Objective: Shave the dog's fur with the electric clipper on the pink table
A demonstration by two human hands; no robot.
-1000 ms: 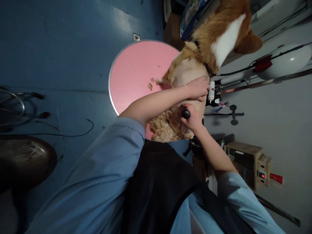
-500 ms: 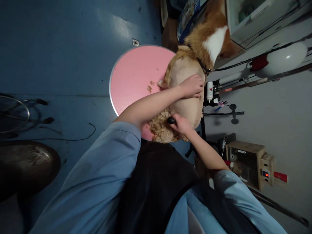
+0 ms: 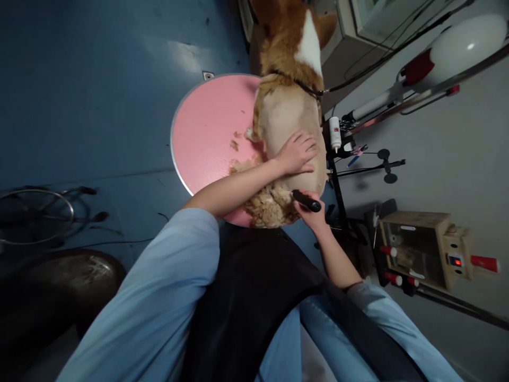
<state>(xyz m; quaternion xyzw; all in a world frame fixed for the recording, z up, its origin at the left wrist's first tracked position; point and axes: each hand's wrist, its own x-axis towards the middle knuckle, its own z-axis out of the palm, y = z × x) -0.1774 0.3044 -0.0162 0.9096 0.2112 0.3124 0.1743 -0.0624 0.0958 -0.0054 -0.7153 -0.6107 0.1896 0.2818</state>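
Well, taking twelve as straight ahead of the person, the dog is toward two o'clock on the round pink table, its head pointing to twelve. The left forearm is angled toward two, and the left hand lies open on the dog's shorn back, palm down, fingers slightly apart. At its five o'clock, by the rump, the right hand curls round a black handle whose butt points to four; its far end I can't make out. Just left lies loose tan fur.
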